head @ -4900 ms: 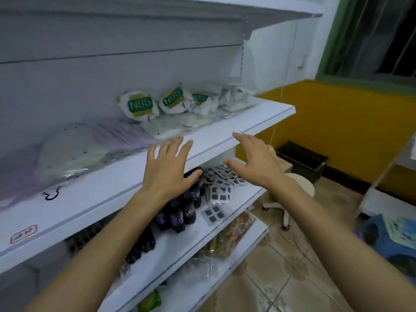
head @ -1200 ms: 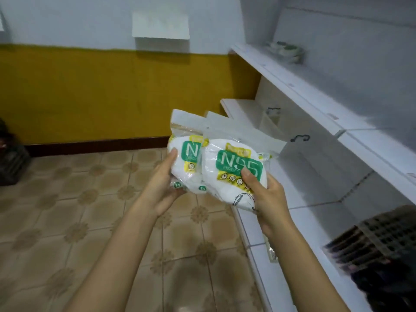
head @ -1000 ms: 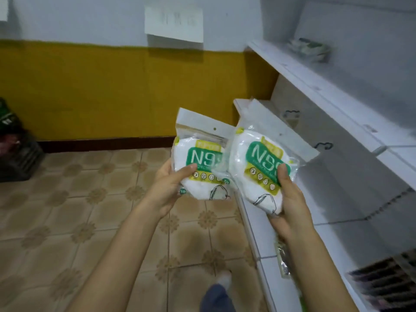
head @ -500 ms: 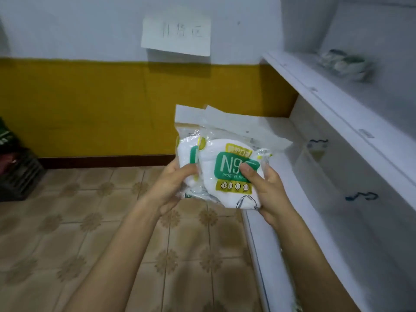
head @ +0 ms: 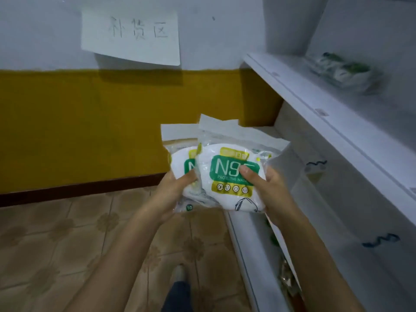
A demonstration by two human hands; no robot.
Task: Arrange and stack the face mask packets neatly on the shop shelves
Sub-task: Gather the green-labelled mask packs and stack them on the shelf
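Sign point(head: 131, 34) on the wall at far left, handwritten, above the yellow band.

Left hand point(head: 174, 194) gripping the rear packet point(head: 180, 158) from its left edge, thumb across the front, remaining fingers hidden behind. Rear packet tucked under the front packet point(head: 231, 174), only its left strip and header flap showing. Likely overlapped this way to square the two into one stack before shelving; edges not yet flush, the front one sitting a little higher and skewed to the right.

Front packet held upright, label facing the camera, probably to check that both face the same way. Right thumb pressed on the green N95 label, right hand point(head: 270, 192) cupping the right and lower edge; other fingers behind the plastic, out of sight, so spread or closed cannot be told. Both packets thus pinched between thumbs in front and fingers at the back, held in the air over the floor, just left of the shelves and touching none.

Middle shelf point(head: 290, 176) just beside the right hand. Upper shelf point(head: 315, 97) further right and higher, with a few shelved packets point(head: 342, 70) lying well apart from the hands, blurred.
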